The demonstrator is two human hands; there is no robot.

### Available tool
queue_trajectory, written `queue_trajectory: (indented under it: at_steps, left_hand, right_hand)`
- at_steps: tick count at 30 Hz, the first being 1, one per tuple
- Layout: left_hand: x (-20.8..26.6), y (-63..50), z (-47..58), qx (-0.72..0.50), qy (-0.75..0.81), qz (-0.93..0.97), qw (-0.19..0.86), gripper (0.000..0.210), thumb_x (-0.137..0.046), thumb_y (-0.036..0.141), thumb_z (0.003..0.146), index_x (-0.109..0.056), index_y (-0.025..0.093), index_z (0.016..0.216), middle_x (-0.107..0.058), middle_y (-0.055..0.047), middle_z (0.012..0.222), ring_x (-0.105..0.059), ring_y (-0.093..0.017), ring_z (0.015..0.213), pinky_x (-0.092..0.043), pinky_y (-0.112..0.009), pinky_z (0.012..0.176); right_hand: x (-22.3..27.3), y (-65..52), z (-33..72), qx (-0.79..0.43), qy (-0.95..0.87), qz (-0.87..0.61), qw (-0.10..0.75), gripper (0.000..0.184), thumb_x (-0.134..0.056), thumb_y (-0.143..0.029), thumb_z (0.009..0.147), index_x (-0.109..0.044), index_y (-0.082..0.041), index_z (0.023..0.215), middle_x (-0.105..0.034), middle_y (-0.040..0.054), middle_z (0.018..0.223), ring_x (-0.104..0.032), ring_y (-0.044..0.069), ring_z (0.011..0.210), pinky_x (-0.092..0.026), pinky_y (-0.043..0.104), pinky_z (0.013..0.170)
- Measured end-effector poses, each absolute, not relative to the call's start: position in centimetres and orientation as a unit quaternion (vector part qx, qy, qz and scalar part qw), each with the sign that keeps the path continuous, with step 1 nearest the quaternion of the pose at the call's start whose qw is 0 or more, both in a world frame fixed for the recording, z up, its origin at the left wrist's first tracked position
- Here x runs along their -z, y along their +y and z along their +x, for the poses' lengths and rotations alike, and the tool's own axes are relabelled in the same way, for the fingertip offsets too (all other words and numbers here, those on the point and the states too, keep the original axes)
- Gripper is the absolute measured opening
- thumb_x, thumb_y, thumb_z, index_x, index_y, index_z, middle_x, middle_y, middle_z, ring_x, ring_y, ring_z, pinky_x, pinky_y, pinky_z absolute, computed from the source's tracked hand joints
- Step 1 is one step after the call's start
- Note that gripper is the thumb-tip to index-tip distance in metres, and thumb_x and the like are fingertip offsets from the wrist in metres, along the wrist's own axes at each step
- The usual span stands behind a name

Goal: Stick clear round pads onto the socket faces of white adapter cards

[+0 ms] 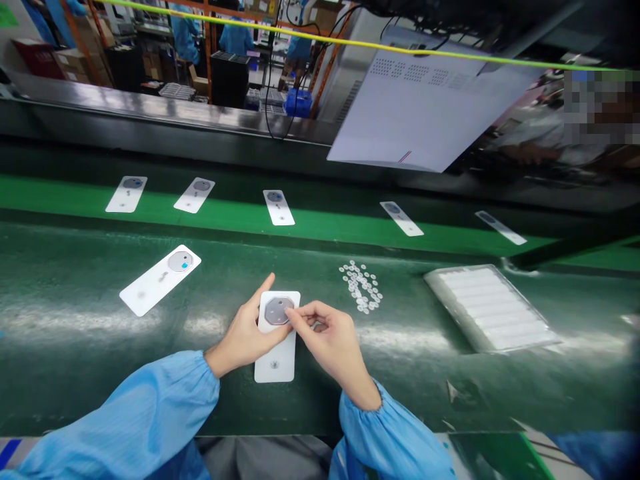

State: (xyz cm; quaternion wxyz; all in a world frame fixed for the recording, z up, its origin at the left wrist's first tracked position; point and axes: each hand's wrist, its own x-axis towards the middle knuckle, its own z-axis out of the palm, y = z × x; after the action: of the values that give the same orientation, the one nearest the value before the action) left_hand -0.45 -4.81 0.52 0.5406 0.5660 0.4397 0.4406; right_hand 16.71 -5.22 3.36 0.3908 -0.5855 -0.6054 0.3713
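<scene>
My left hand [249, 335] is wrapped round a white rounded-corner panel [283, 357] with a round grey disc near its top end. The thumb crosses the panel's face below the disc. My right hand [325, 331] is closed in a pinch, its fingertips at the right side of the disc. Whatever it may pinch is hidden. To the right lies a loose pile of small clear round pieces [361, 288]. A similar white panel [155, 283] with a blue spot on its disc rests flat on the green bench, left of my hands.
Several white panels [279, 208] lie spaced along the green belt [330, 227] behind the bench. A clear bag of white rolls or strips [493, 307] sits at right. Above the belt hangs a white sheet [400, 127]; a yellow cable [320, 39] spans the top. People in blue work beyond.
</scene>
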Motion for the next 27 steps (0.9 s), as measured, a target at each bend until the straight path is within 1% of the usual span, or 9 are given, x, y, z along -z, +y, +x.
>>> queue_trajectory:
  at_steps: [3, 5, 7, 9, 13, 18, 21, 24, 27]
  left_hand:
    - [-0.6, -4.7, -0.5, -0.44, 0.446, 0.541, 0.561, 0.073, -0.081, 0.034, 0.075, -0.055, 0.015, 0.141, -0.075, -0.008, 0.107, -0.069, -0.019, 0.084, -0.057, -0.028, 0.073]
    - [-0.7, -4.4, -0.5, -0.433, 0.458, 0.525, 0.572, 0.049, -0.082, 0.039, 0.074, -0.071, 0.012, 0.113, -0.076, -0.008, 0.094, -0.068, -0.019, 0.075, -0.055, -0.026, 0.064]
    - [-0.8, -4.0, -0.5, -0.429, 0.473, 0.504, 0.581, 0.039, -0.081, 0.048, 0.074, -0.072, 0.011, 0.085, -0.073, -0.006, 0.077, -0.065, -0.017, 0.064, -0.05, -0.024, 0.056]
    - [-0.9, -3.5, -0.5, -0.425, 0.476, 0.474, 0.607, 0.044, -0.081, 0.055, 0.073, -0.069, 0.012, 0.074, -0.07, -0.005, 0.068, -0.062, -0.015, 0.057, -0.047, -0.024, 0.051]
    - [-1.2, -3.3, -0.6, -0.444, 0.452, 0.403, 0.66, 0.049, -0.084, 0.057, 0.068, -0.073, 0.012, 0.083, -0.071, -0.005, 0.069, -0.063, -0.016, 0.056, -0.048, -0.025, 0.051]
    - [-1.6, -3.6, -0.6, -0.454, 0.42, 0.372, 0.692, 0.047, -0.087, 0.052, 0.067, -0.076, 0.01, 0.083, -0.076, -0.01, 0.083, -0.071, -0.021, 0.072, -0.054, -0.028, 0.062]
    - [-2.1, -2.1, -2.3, -0.442, 0.391, 0.436, 0.679, 0.055, -0.087, 0.051, 0.069, -0.075, 0.011, 0.104, -0.077, -0.014, 0.101, -0.073, -0.027, 0.091, -0.058, -0.034, 0.077]
    - [-3.1, 0.9, -6.9, -0.436, 0.445, 0.551, 0.555, 0.069, -0.088, 0.04, 0.071, -0.063, 0.016, 0.131, -0.074, -0.017, 0.117, -0.071, -0.027, 0.108, -0.057, -0.038, 0.09]
    - [-4.5, 4.7, -13.9, -0.419, 0.604, 0.593, 0.328, 0.043, -0.077, 0.032, 0.083, -0.067, 0.017, 0.122, -0.075, -0.015, 0.115, -0.071, -0.025, 0.108, -0.054, -0.038, 0.095]
  right_hand:
    - [-3.2, -4.2, 16.9, -0.439, -0.564, -0.57, 0.405, 0.048, -0.086, -0.055, 0.068, -0.055, -0.02, 0.063, -0.058, -0.0022, 0.056, -0.051, 0.011, 0.05, -0.04, 0.023, 0.047]
    - [-2.9, -3.5, 17.0, -0.507, -0.534, -0.549, 0.395, 0.054, -0.089, -0.057, 0.063, -0.049, -0.021, 0.063, -0.052, -0.0056, 0.052, -0.046, 0.009, 0.045, -0.035, 0.02, 0.043]
    - [-2.6, -3.2, 16.9, -0.573, -0.508, -0.519, 0.38, 0.055, -0.087, -0.06, 0.065, -0.049, -0.021, 0.067, -0.051, -0.0069, 0.051, -0.042, 0.007, 0.042, -0.033, 0.019, 0.039]
    - [-2.1, -3.3, 17.0, -0.618, -0.485, -0.487, 0.381, 0.054, -0.079, -0.067, 0.071, -0.052, -0.02, 0.074, -0.054, -0.0055, 0.053, -0.045, 0.008, 0.043, -0.035, 0.018, 0.038]
    - [-1.3, -4.7, 16.9, -0.647, -0.503, -0.44, 0.367, 0.056, -0.063, -0.074, 0.082, -0.061, -0.018, 0.087, -0.065, 0.0033, 0.072, -0.06, 0.015, 0.058, -0.046, 0.022, 0.044]
    - [-1.1, -6.2, 16.2, -0.588, -0.617, -0.45, 0.267, 0.049, -0.066, -0.063, 0.087, -0.063, -0.016, 0.071, -0.058, 0.0, 0.057, -0.052, 0.013, 0.052, -0.043, 0.025, 0.051]
    - [-2.2, -4.6, 16.8, -0.579, -0.616, -0.47, 0.254, 0.056, -0.063, -0.071, 0.084, -0.064, -0.016, 0.072, -0.06, 0.002, 0.06, -0.051, 0.014, 0.053, -0.041, 0.026, 0.05]
    - [-4.9, 0.3, 18.6, -0.543, -0.595, -0.532, 0.261, 0.061, -0.063, -0.078, 0.078, -0.067, -0.017, 0.075, -0.058, 0.0027, 0.056, -0.046, 0.013, 0.047, -0.034, 0.026, 0.045]
    - [-8.0, 7.2, 20.0, -0.508, -0.53, -0.585, 0.345, 0.055, -0.07, -0.071, 0.078, -0.059, -0.019, 0.062, -0.046, 0.0, 0.048, -0.04, 0.01, 0.044, -0.028, 0.026, 0.043]
